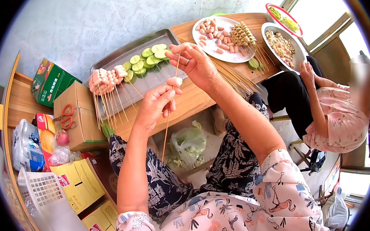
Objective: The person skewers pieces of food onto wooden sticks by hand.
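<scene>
A thin wooden skewer (pixel 166 133) stands nearly upright between my hands above the table edge. My left hand (pixel 155 105) is closed, its thumb and fingers pinching a pale pinkish food piece (pixel 175 81) that sits on the skewer. Higher up, my right hand (pixel 198 68), with a ring on one finger, pinches the skewer near its top end. Behind them is a metal tray (pixel 108 65) holding skewered green round slices (pixel 146 60) and a pile of skewered pale pink pieces (pixel 105 80). Loose bare skewers (pixel 233 78) lie on the table beside my right forearm.
A white plate (pixel 198 29) carries small sausages and folded tan skewers. Beyond it stand a metal bowl (pixel 297 46) of pieces and a red-rimmed basin (pixel 269 8). Another person (pixel 336 111) sits at right. Cartons (pixel 74 109) and red scissors (pixel 67 117) are at left; a plastic bag (pixel 187 143) lies below.
</scene>
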`<state>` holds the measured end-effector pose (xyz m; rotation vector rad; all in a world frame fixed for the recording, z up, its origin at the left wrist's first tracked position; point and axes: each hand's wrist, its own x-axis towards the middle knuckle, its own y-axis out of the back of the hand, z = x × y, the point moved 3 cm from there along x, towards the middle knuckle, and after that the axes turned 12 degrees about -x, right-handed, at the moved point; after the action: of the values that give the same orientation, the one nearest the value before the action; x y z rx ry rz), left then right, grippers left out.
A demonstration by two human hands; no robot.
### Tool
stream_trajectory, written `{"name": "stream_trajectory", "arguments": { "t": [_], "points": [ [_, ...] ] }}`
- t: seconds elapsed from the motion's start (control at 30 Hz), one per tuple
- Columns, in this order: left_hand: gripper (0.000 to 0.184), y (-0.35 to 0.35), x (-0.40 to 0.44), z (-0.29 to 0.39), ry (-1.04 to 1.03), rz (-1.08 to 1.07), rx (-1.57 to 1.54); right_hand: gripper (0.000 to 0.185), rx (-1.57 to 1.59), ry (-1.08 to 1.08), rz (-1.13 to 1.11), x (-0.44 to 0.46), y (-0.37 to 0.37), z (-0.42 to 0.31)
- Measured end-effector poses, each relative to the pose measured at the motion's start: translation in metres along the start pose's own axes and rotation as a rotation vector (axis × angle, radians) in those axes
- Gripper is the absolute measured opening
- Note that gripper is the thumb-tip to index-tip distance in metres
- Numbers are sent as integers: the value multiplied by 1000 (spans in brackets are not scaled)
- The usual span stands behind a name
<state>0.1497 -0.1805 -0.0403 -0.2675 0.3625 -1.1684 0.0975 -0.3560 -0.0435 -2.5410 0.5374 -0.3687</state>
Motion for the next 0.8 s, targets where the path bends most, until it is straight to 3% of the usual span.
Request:
{"name": "stream_trajectory", "arguments": {
  "t": [0.17,0.8],
  "points": [
    [26,-1,0,0,3,20,-5,33,11,10,-26,1,1,1],
    [26,-1,0,1,13,36,9,26,185,-32,-50,7,5,8]
  ]
}}
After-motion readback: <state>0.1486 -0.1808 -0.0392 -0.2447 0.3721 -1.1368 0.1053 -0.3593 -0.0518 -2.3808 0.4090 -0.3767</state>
